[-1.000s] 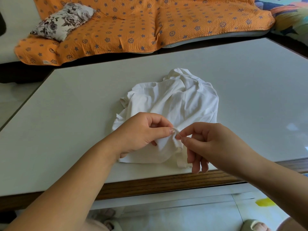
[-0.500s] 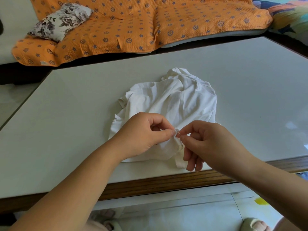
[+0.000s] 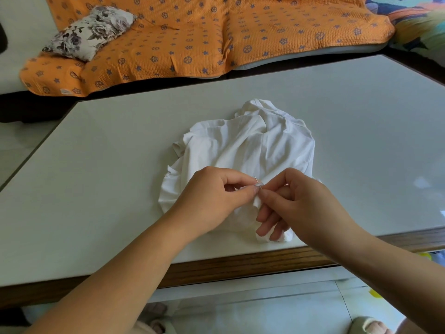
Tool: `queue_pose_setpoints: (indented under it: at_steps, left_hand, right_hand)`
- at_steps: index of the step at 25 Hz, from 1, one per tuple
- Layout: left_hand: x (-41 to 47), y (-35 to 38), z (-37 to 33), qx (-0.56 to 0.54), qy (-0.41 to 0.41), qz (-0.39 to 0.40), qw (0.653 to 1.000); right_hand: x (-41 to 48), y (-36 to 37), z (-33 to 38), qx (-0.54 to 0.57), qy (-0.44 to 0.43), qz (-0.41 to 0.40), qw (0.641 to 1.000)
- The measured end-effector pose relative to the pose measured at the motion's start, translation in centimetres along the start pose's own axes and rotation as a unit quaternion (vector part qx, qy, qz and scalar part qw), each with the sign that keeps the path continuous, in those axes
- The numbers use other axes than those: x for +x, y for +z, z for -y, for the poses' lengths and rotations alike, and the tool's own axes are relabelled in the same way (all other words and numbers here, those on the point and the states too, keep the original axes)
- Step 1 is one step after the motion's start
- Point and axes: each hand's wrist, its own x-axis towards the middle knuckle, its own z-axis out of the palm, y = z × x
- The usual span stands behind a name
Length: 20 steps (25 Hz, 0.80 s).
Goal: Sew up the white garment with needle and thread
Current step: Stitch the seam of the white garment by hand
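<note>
A crumpled white garment [image 3: 250, 145] lies in a heap on the pale table [image 3: 108, 165], near its front edge. My left hand [image 3: 212, 196] pinches a small fold of the garment between thumb and forefinger. A thin metal needle [image 3: 257, 182] sticks up at that pinched spot. My right hand [image 3: 296, 203] meets the left one fingertip to fingertip and grips the needle's lower end. The thread is too fine to make out. My right hand's lower fingers rest on the garment's near hem.
The table has a wooden front edge [image 3: 240, 266]. Behind it stands a sofa under an orange patterned cover [image 3: 192, 37] with a floral cushion [image 3: 89, 32]. Feet in slippers [image 3: 368, 325] show on the tiled floor below.
Both hands stay together at the pinched fold, shifting slightly. The needle now pokes up visibly between the fingertips. The garment has barely moved.
</note>
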Motion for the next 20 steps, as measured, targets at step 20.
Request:
queue_pose_setpoints:
  at_steps: [20]
  left_hand:
    - [0.4, 0.0, 0.2, 0.031, 0.008, 0.036, 0.999]
  right_hand:
    - [3.7, -1.8, 1.0, 0.092, 0.0, -0.073, 0.993]
